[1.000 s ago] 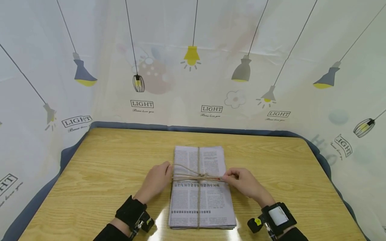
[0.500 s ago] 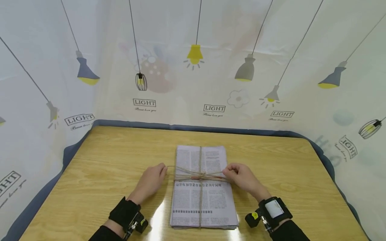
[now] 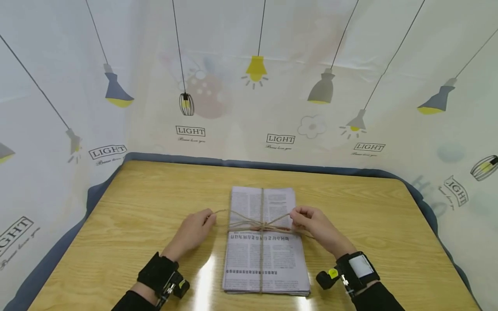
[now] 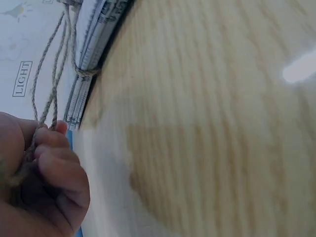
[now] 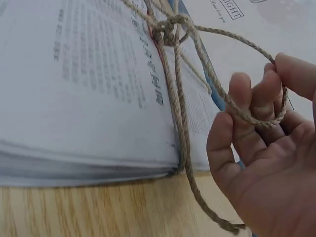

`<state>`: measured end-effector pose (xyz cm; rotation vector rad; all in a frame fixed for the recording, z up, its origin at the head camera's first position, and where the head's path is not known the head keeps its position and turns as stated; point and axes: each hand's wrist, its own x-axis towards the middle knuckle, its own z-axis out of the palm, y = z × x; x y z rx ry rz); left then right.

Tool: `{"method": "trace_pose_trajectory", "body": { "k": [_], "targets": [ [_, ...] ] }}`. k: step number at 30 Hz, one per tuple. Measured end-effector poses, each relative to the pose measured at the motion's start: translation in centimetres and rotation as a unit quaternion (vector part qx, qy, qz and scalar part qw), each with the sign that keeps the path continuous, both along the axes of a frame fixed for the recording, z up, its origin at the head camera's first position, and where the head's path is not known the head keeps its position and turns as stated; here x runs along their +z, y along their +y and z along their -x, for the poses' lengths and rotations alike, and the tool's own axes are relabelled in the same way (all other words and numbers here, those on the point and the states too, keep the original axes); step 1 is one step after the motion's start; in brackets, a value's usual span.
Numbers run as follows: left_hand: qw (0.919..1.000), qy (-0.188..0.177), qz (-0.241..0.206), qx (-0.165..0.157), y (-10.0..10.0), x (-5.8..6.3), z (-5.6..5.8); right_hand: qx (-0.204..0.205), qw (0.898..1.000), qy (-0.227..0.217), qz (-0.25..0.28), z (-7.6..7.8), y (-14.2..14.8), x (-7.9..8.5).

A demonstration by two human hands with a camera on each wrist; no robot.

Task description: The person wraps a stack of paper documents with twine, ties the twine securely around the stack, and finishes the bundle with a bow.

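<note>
A stack of newspapers (image 3: 268,261) lies on the table, bound crosswise with twine (image 3: 261,268). The knot (image 3: 263,225) sits on top, near the upper middle. To the left of the stack, my left hand (image 3: 190,231) grips strands of twine with curled fingers; in the left wrist view the strands (image 4: 53,94) run taut from it. At the right edge, my right hand (image 3: 319,226) pinches a twine loop. The right wrist view shows this loop (image 5: 237,111) curving over the fingers (image 5: 240,94). A loose twine end (image 5: 207,210) hangs beyond the stack's side.
The wooden table (image 3: 155,194) extends around the stack on all sides. Behind it hangs a pale curtain (image 3: 233,138) printed with lamps, its blue border (image 3: 249,164) along the table's far edge. Each wrist wears a black strap (image 3: 158,274) with a small camera.
My left hand has drawn left, away from the stack, pulling twine with it. The right hand has shifted slightly away from the body, raising the loop; a loose end now shows below it.
</note>
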<state>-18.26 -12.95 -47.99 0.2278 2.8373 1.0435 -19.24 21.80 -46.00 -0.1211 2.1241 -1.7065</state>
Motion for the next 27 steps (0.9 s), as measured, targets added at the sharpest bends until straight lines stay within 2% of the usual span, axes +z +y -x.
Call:
{"method": "trace_pose_trajectory", "body": {
  "k": [6,10,13,17,23,27],
  "targets": [
    [0.9988,-0.034,-0.033,0.008,0.5,0.4,0.0,0.020,0.992,-0.050,0.111,0.0,-0.5,0.2],
    [0.9993,-0.027,-0.023,0.014,0.7,0.3,-0.1,0.005,0.989,-0.067,0.135,-0.1,-0.7,0.1],
    [0.9995,-0.016,-0.013,0.022,0.9,0.2,-0.2,-0.008,0.993,-0.052,0.104,-0.1,-0.7,-0.1],
    [0.9995,-0.007,0.016,0.025,1.0,0.1,-0.4,-0.020,0.999,-0.015,0.029,-0.1,-0.6,-0.4],
    [0.9974,0.014,0.066,0.026,0.8,-0.2,-0.6,-0.019,0.998,0.031,-0.050,-0.2,-0.4,-0.3],
    [0.9944,0.041,0.096,0.016,0.7,-0.4,-0.6,-0.008,0.995,0.056,-0.082,-0.7,-0.8,1.2]
  ]
}}
